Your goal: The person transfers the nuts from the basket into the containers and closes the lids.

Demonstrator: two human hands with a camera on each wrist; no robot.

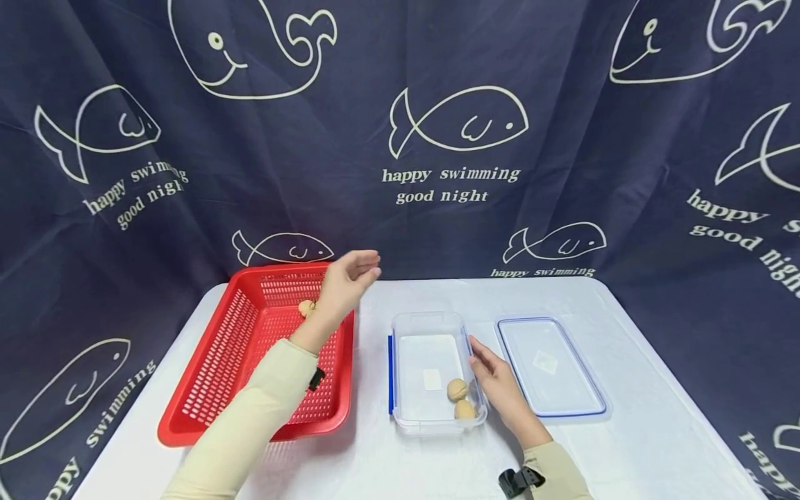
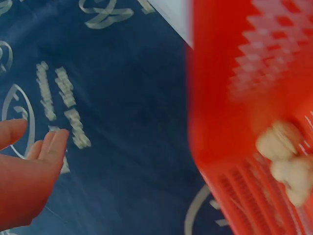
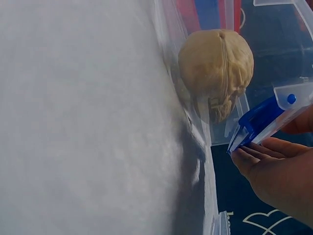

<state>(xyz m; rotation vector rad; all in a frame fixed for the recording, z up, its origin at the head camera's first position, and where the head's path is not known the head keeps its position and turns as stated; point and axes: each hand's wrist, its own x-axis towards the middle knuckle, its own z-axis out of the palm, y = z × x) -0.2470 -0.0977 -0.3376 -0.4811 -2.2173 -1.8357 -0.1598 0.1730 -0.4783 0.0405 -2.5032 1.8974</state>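
Note:
My left hand [image 1: 345, 283] is raised over the back right corner of a red plastic basket [image 1: 342, 410]. Its fingers are extended with the thumb apart, and no object shows in it. Several walnuts [image 2: 281, 141] lie at the basket's back end, partly hidden by the hand in the head view. A clear plastic box [image 1: 431, 425] stands right of the basket. Two walnuts [image 1: 457, 389] sit in its front right corner. At the box's right side my right hand [image 1: 500, 385] holds the edge by the blue latch flap [image 3: 261, 117], fingers against the flap.
A clear lid [image 1: 553, 368] with a blue seal lies flat on the white table [image 1: 387, 472], right of the box. Another blue latch [image 1: 390, 375] hangs along the box's left side. Behind the table hangs a dark blue curtain [image 1: 350, 167] printed with fish.

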